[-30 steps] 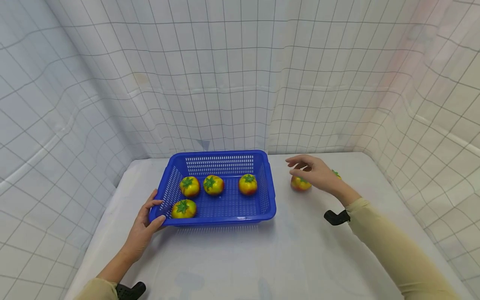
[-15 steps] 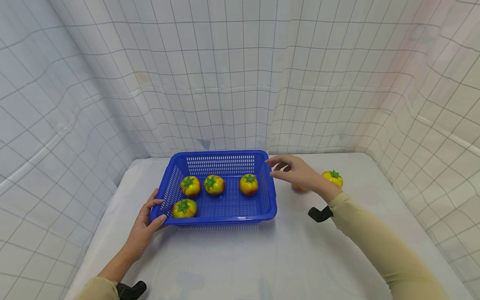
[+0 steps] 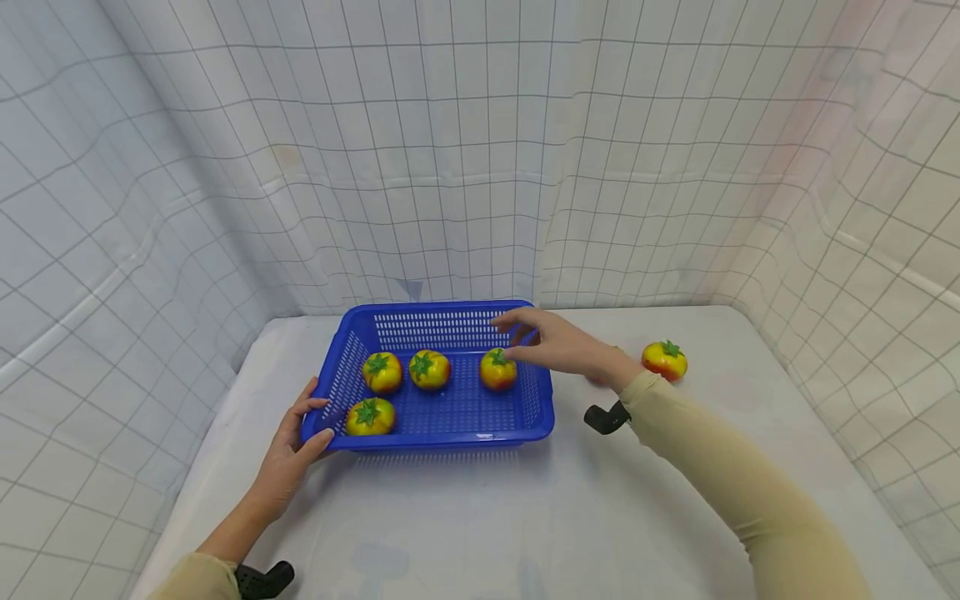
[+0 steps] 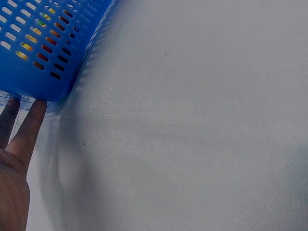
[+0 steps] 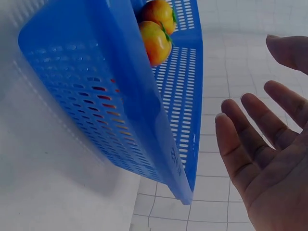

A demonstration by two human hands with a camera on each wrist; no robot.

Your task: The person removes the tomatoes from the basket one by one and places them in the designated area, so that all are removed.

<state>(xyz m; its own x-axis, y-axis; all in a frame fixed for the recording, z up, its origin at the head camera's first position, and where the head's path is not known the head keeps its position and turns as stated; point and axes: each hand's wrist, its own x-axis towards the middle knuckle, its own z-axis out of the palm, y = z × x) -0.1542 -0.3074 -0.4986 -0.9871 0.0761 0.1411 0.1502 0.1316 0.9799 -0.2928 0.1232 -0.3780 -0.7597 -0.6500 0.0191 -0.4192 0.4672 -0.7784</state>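
Note:
A blue plastic basket with slotted sides stands on the white-covered table. Inside lie several yellow-and-red fruits with green leafy tops, like tomatoes or persimmons; one fruit sits apart on the right. My left hand holds the basket's front left corner, its thumb and fingertips over the rim; the left wrist view shows two fingers against the basket. Over the basket's right side hovers my right hand, fingers spread and slightly bent. Nothing is in its palm in the right wrist view. Its fingertips are above the right-hand fruit.
To the right of the basket another fruit lies on the table. One more fruit is mostly hidden behind my right wrist. White gridded cloth hangs at the back and both sides.
My right hand has moved left, from above the fruits on the table to over the basket, uncovering the far right fruit. My left hand stays on the corner.

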